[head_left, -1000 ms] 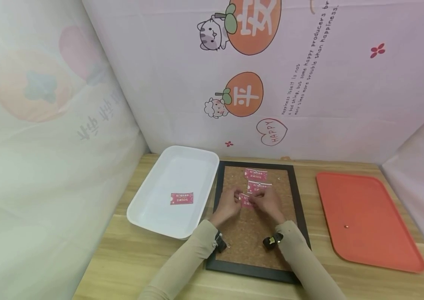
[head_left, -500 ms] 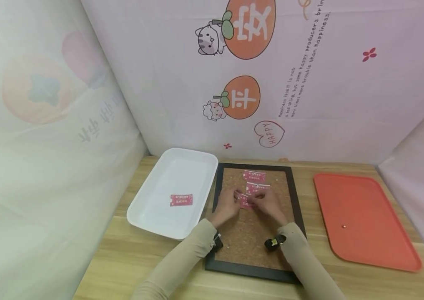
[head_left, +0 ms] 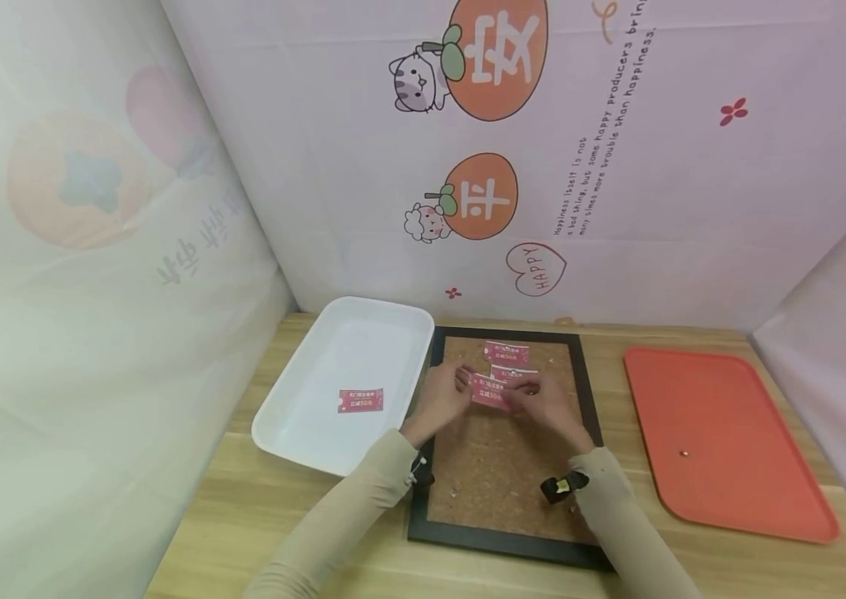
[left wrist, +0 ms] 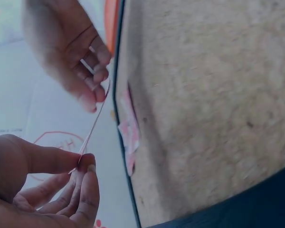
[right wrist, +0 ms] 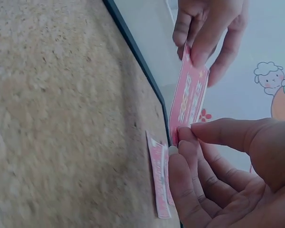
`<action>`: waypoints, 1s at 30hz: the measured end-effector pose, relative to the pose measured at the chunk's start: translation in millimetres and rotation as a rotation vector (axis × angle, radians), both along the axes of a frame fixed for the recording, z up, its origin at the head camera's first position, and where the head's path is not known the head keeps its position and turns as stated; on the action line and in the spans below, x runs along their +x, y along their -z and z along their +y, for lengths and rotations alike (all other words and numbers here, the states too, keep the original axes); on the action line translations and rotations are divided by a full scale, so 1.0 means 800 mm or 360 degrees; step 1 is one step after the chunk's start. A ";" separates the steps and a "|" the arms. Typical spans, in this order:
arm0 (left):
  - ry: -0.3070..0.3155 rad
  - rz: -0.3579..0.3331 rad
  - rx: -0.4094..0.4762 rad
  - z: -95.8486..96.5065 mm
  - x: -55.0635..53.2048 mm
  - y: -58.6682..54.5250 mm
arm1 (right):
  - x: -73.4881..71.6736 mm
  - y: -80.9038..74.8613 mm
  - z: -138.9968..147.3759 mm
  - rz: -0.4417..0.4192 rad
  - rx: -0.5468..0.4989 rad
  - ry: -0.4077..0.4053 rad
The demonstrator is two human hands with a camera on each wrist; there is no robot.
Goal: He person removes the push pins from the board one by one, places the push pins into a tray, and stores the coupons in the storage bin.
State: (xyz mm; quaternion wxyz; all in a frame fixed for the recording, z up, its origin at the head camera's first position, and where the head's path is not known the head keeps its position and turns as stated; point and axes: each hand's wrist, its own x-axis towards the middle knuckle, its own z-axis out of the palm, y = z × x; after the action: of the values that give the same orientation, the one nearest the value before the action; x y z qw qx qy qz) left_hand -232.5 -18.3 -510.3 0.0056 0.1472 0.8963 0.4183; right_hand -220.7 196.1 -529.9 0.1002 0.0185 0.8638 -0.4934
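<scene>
Left hand [head_left: 447, 395] and right hand [head_left: 550, 401] pinch a pink ticket [head_left: 488, 391] at opposite ends, grip closed; likely light, easily creased; best held by edges.

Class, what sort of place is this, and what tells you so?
Probably a screened-off tabletop workspace: printed sheets hang behind and beside a wood-grain table, which bears a black-framed corkboard.

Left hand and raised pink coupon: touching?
Touching. The right wrist view shows the left hand gripping the raised pink coupon, thumb against its printed face.
</scene>
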 end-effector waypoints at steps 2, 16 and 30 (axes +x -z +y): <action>0.0024 0.0004 0.0052 -0.005 -0.001 -0.003 | 0.001 -0.003 0.004 0.0057 0.0028 -0.0020; 0.0077 -0.0013 0.0196 -0.047 -0.005 -0.029 | 0.005 -0.010 0.032 0.0261 0.0207 -0.0048; -0.0067 -0.0067 0.0196 -0.102 -0.023 -0.046 | 0.010 -0.009 0.068 0.0227 0.0276 -0.0001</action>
State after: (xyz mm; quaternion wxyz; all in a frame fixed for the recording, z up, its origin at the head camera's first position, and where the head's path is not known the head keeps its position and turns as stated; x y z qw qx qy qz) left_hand -250.6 -99.6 -473.7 0.0066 0.1196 0.8714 0.4758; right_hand -212.4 250.3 -522.4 0.0366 -0.0086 0.9082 -0.4168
